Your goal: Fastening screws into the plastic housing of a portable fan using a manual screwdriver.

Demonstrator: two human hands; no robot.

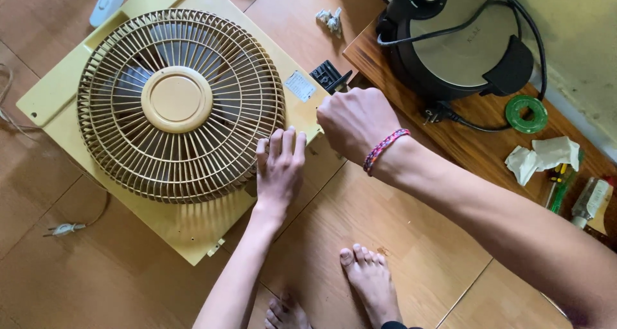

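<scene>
**Two hands at the edge of a yellow box fan**

On the wooden floor, the fan (177,104) is lying flat with its round grille facing up. The left hand (280,168) is resting on the fan's right rim, palm down, fingers straight and close together, touching the grille's edge. The right hand (353,120) is sitting curled into a loose fist at the fan's right corner, wearing a braided bracelet (384,149); what it is pinching, if anything, is hidden by the knuckles. A black part (330,76) is lying just beyond that fist, touching the fan's corner. Right of the fan, a round black cooker (459,36) is sitting on a low shelf, its cord trailing beside a green tape roll (526,113) and crumpled tissue (543,156). Below the fan, bare feet (369,279) are standing on the floor. Left of the fan, a plug (64,228) is lying.
</scene>
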